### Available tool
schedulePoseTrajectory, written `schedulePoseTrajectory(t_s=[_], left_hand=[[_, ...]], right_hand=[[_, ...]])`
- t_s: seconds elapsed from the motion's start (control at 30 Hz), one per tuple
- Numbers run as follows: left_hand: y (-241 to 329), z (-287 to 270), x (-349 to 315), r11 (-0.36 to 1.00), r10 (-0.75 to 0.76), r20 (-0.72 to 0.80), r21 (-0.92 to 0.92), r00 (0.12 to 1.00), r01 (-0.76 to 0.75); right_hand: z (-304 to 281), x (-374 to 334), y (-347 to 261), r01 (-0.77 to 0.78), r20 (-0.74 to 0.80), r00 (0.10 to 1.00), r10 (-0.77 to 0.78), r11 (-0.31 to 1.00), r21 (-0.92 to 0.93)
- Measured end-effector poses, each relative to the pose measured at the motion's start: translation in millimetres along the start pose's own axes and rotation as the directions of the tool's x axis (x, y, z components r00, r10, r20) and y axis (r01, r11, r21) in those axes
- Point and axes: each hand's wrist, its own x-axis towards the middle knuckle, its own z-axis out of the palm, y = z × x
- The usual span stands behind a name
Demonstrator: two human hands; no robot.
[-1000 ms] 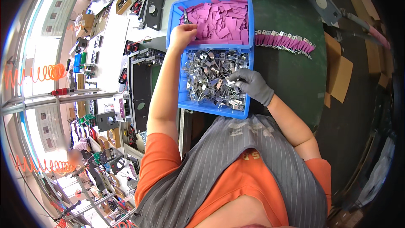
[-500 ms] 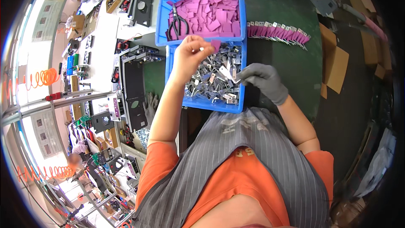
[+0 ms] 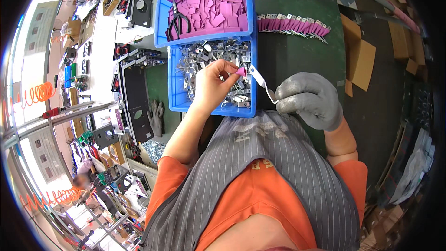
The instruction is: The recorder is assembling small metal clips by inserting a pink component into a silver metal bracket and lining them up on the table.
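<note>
Bare, my left hand (image 3: 214,83) is closed in a pinch on a small pink sleeve (image 3: 241,71), its mouth turned toward the right. My right hand (image 3: 310,100), in a grey glove, grips the lower end of a bent metal strip (image 3: 259,77). The strip's holed upper end stands close beside the sleeve; whether they touch I cannot tell. Below both hands is a blue bin (image 3: 174,97) of loose metal brackets (image 3: 200,52). Behind it, a second blue bin (image 3: 160,23) holds many flat pink sleeves (image 3: 218,11) and a pair of black-handled scissors (image 3: 178,24).
To the right, a row of metal strips with pink sleeves (image 3: 295,24) lies on the green table (image 3: 297,0). An empty grey glove (image 3: 155,117) rests left of the bins. Cardboard boxes (image 3: 360,60) stand beyond the right edge, and black metal panels (image 3: 134,97) at left.
My left hand has come down from the pink bin's edge with the sleeve. My right hand has lifted a metal strip out of the bracket bin, bringing it beside the sleeve. The view has shifted slightly.
</note>
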Motion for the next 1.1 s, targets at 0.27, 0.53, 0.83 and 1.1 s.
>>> schedulePoseTrajectory(t_s=[0.27,0.53,0.83,1.1], left_hand=[[3.9,3.7,-4.8,0.997,-0.023,0.046,0.068,0.999,0.02],[2.7,4.0,-11.2,0.974,0.192,0.324,0.052,0.927,-0.22],[20.6,20.5,-9.8,0.972,0.115,0.37,0.148,0.922,-0.181],[-3.7,28.9,-13.7,0.979,0.056,0.08,0.192,0.995,-0.071]], right_hand=[[4.2,-6.5,7.6,-0.117,0.055,0.992,0.111,0.987,0.113],[-0.7,-21.2,41.2,-0.339,0.095,0.932,0.349,0.749,0.569],[25.0,-24.3,71.0,-0.459,0.23,0.874,0.428,0.883,0.103],[-37.0,-88.2,130.2,-0.593,-0.354,0.779,0.518,0.792,-0.146]])
